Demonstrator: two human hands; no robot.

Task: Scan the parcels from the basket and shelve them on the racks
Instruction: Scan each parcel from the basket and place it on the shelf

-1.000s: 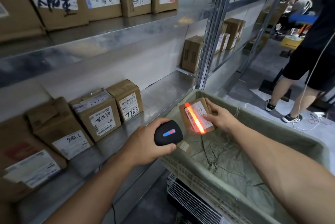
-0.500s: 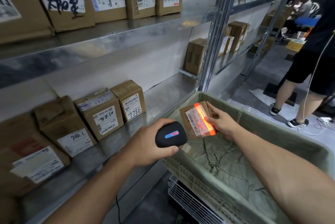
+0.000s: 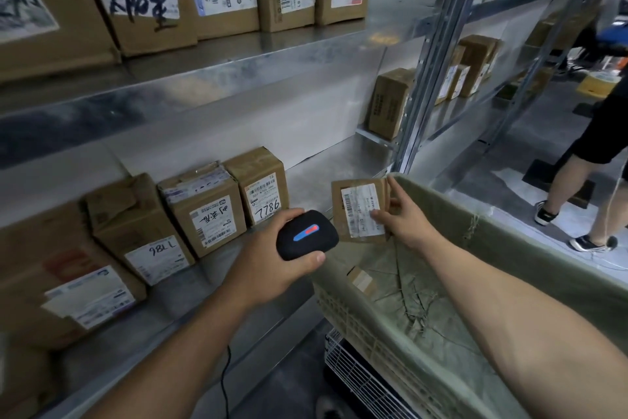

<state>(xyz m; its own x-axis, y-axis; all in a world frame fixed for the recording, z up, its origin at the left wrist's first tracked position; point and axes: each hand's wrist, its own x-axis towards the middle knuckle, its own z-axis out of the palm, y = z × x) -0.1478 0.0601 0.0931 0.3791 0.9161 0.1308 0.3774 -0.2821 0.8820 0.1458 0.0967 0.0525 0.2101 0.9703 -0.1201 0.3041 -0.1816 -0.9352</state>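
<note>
My left hand [image 3: 268, 265] grips a black handheld scanner [image 3: 306, 234] with a blue and red light strip on top. Just right of it, my right hand [image 3: 402, 216] holds a small flat cardboard parcel [image 3: 353, 211] upright, its white barcode label facing me. The parcel hangs over the near left corner of the basket [image 3: 530, 262], which is lined with green cloth. One more small parcel [image 3: 362, 279] lies in the basket bottom. The metal rack's lower shelf [image 3: 316, 177] lies directly to the left of the parcel.
Several labelled boxes stand in a row on the lower shelf, the nearest marked 7786 [image 3: 260, 186]. Bigger boxes fill the upper shelf [image 3: 238, 55]. A rack upright [image 3: 424, 79] rises behind the basket. Another person's legs [image 3: 577, 187] stand in the aisle at right.
The orange scan beam on the parcel's label has gone out. My right hand has lifted the parcel up and left, toward the lower shelf. The scanner hand stayed roughly in place.
</note>
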